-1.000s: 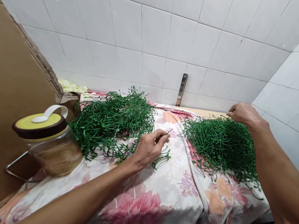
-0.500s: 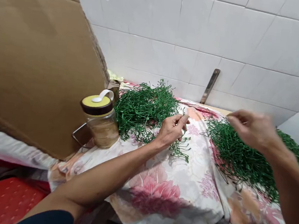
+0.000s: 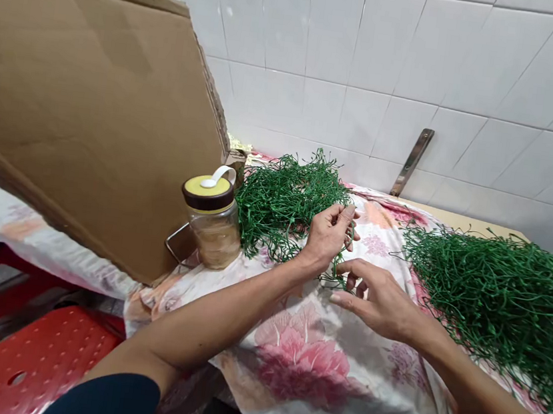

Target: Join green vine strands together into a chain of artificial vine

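Working a small loose green tangle [image 3: 337, 276] between two hands, just in front of the gap between two heaps of wiry green strands. Left hand [image 3: 328, 237] has its fingers curled in narrow around thin strands, which seem pinched near the fingertips, though the fingers partly hide them. Right hand [image 3: 378, 300] is half open, fingers spread and reaching toward the tangle; it is just beside the left hand, and contact with the strands can't be told for sure.

Count: two heaps, one tangle, two hands. Left heap [image 3: 287, 201] sits just past the left hand, right heap [image 3: 497, 301] runs off the right frame edge. Both lie on a floral cloth [image 3: 305, 385], which drops over the near edge toward a red plastic stool [image 3: 21, 357].

One glass jar [image 3: 210, 232] with a yellow-and-brown lid stands touching the left heap, with a wire stand [image 3: 176, 242] behind it. One cardboard sheet [image 3: 81, 109] leans in at left — its edge near the jar. White tile wall [image 3: 327, 38] behind, one metal bracket [image 3: 413, 153] on it.
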A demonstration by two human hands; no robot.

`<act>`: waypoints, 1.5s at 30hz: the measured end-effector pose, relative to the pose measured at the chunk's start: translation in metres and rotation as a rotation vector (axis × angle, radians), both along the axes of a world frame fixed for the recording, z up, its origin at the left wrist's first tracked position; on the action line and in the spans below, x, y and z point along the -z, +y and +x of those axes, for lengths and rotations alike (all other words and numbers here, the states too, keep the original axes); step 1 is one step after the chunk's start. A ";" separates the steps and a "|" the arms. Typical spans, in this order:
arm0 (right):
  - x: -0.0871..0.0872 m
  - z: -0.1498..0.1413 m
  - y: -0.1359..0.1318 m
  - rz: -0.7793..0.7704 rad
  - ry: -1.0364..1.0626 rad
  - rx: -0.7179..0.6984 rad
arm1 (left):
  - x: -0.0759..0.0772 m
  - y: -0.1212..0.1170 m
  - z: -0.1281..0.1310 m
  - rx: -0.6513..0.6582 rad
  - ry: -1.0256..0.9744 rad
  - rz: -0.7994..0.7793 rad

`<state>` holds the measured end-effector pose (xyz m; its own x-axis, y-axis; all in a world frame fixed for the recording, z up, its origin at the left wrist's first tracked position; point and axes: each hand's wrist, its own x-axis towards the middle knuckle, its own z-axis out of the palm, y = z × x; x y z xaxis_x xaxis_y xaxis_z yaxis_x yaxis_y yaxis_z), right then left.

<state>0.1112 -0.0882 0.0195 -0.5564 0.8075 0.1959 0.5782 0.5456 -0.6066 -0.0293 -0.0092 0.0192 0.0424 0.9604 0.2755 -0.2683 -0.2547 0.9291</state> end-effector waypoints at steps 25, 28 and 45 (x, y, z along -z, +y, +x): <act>-0.014 0.061 0.062 -0.280 0.692 0.319 | 0.009 0.000 -0.001 0.420 0.271 -0.138; -0.006 0.070 0.065 -0.285 0.706 0.331 | 0.008 -0.002 -0.003 0.441 0.233 -0.178; 0.006 0.062 0.052 -0.351 0.753 0.318 | 0.011 -0.007 0.004 0.341 0.331 -0.050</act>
<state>0.1735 -0.0359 0.0132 -0.1188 0.9842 0.1316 0.0507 0.1384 -0.9891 -0.0248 -0.0157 0.0080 0.4349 0.8882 0.1483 -0.0166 -0.1567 0.9875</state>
